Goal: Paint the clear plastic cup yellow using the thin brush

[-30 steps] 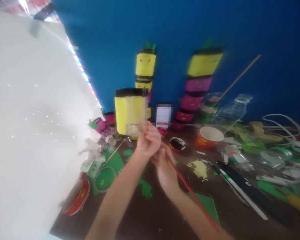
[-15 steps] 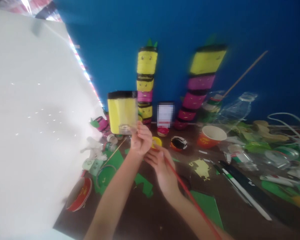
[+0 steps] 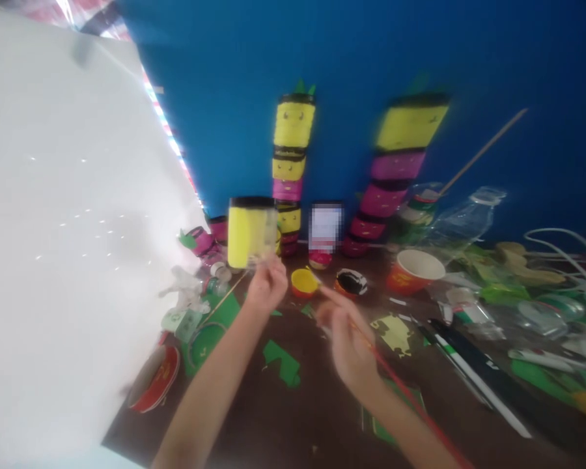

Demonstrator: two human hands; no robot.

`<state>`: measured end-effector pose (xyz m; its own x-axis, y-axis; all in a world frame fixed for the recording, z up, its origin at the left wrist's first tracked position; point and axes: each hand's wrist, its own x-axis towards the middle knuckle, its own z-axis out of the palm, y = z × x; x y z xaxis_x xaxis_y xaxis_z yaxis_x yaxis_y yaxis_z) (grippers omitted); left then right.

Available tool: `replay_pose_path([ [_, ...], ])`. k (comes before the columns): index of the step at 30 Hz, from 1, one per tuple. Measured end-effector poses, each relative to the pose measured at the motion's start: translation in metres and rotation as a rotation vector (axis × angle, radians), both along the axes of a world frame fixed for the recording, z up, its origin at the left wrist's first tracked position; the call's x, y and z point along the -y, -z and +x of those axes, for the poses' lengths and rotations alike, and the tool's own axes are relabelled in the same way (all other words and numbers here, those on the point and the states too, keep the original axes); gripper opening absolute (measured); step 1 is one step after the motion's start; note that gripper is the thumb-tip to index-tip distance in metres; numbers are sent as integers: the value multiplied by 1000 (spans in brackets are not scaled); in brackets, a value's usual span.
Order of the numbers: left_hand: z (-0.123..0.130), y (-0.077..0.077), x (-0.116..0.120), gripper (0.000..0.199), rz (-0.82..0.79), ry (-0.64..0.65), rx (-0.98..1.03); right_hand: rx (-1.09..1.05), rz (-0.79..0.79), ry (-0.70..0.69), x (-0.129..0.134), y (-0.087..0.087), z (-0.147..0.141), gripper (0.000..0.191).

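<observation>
We hold the yellow tub [image 3: 244, 234] up above the far half of the tabletop [image 3: 317, 391], our left hand [image 3: 267, 283] pinching its lower right side. The tub has a black rim, and its right side is paler and see-through. Our right hand [image 3: 354, 345] is closed round the red brush [image 3: 403, 381], the handle running back over the forearm. The brush's tip is at the yellow pot [image 3: 304, 290]; blur keeps us from telling whether it touches the paint.

That pot holds yellow paint. Just right of it, the black pot [image 3: 344, 291] has black paint within and pale smears on its rim. Further right stands an open orange cup [image 3: 405, 280]. A red cup [image 3: 163, 384] lies tipped by the left edge.

Along the far edge we see two towers, left [image 3: 295, 124] and right [image 3: 395, 166], with a phone [image 3: 326, 228] between them; our tub partly covers the left one's foot. Clear bottles [image 3: 469, 212] crowd the far right corner, pens [image 3: 488, 394] lie toward the right edge, and our right forearm hides part of a green sheet [image 3: 385, 426].
</observation>
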<state>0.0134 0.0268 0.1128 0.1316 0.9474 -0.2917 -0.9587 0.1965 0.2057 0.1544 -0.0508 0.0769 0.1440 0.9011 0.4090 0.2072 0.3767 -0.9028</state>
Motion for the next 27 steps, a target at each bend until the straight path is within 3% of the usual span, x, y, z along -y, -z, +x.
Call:
replay_pose_path([
  [3, -3, 24, 7, 19, -158, 2, -173, 142, 101, 106, -4, -7, 19, 32],
  [7, 0, 57, 14, 17, -130, 42, -294, 163, 201, 185, -1, -16, 32, 27],
  [10, 4, 70, 18, 27, -122, 76, -312, 260, 320, 203, 6, -24, 34, 31],
  [13, 7, 74, 20, 43, -87, 138, -343, 387, 515, 147, 12, -31, 32, 41],
  [16, 7, 76, 21, 45, -24, 209, -380, 515, 646, 163, 14, -35, 28, 44],
  [27, 10, 71, 20, 46, -28, 265, -432, 595, 652, 138, 8, -32, 27, 48],
])
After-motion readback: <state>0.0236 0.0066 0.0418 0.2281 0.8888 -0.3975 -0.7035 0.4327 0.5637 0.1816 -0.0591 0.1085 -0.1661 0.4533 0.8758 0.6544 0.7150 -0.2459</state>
